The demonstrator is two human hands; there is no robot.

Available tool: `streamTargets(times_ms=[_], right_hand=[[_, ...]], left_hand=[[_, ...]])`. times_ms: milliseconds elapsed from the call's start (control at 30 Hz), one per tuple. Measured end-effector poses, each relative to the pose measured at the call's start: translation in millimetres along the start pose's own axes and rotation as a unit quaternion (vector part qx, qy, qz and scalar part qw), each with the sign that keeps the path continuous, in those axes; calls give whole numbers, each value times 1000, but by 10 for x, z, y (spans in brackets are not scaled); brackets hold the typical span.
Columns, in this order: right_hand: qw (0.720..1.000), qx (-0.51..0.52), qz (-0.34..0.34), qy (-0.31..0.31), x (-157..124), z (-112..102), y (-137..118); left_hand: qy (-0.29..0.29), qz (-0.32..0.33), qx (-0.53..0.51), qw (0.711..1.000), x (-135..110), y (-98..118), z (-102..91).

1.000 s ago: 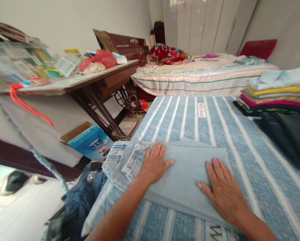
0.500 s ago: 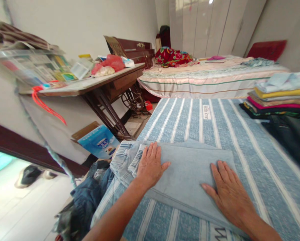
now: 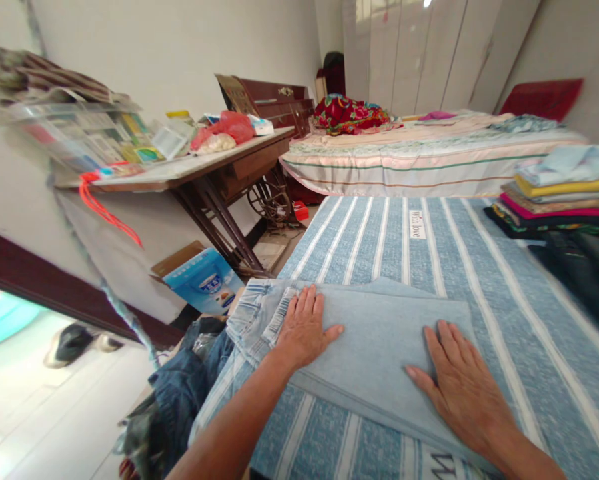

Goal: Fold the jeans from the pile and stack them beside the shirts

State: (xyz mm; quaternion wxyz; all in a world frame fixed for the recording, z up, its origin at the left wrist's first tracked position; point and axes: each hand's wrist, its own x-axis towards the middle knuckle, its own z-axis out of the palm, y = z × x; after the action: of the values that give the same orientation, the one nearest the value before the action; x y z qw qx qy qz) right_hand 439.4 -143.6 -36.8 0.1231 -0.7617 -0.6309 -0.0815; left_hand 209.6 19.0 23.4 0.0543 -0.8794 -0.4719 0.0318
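Light-blue jeans [image 3: 374, 340] lie folded lengthwise on the blue-and-white striped bed cover [image 3: 364, 240], with their gathered elastic waist toward the left. My left hand [image 3: 307, 327] rests flat on them just beside the waistband, thumb pointing right. Over the leg end, my right hand [image 3: 464, 383] lies palm down with fingers spread, partly covering the right edge. Neither hand grips the cloth. The layers underneath show along the lower edge.
Folded clothes [image 3: 564, 193] are stacked at the right, beside dark trousers [image 3: 579, 273]. Crumpled denim clothes [image 3: 179, 380] hang at the bed's left edge. A sewing-machine table [image 3: 189, 167] stands by the wall with a blue box [image 3: 207, 283] below. Another bed [image 3: 404, 157] is behind.
The view has shifted slightly, so everything appears a little farther right. Both hands stay flat on the jeans, with no clear movement over them.
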Motion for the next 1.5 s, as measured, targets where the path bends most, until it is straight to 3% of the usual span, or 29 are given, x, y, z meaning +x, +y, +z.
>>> streamTargets(times_ms=[233,500,667,900,1167,1500], right_hand=[[1000,4,-3,-7,6,6,13],[1000,11,-2,3,-9,58,9],[1000,13,-13,21,-19,81,7],[999,15,-19,33,-24,106,21],[999,21,-14,35,-24,120,26],[999,23,-17,25,-29,116,43]], left_hand=[[43,8,-1,999,-73,101,-86],[-11,4,-53,999,-100,99,-40],[-9,-9,-52,999,-91,157,-86],[-16,45,-90,995,-34,416,-108],[-10,52,-97,994,-6,374,25],[-17,42,-118,992,140,589,-145]])
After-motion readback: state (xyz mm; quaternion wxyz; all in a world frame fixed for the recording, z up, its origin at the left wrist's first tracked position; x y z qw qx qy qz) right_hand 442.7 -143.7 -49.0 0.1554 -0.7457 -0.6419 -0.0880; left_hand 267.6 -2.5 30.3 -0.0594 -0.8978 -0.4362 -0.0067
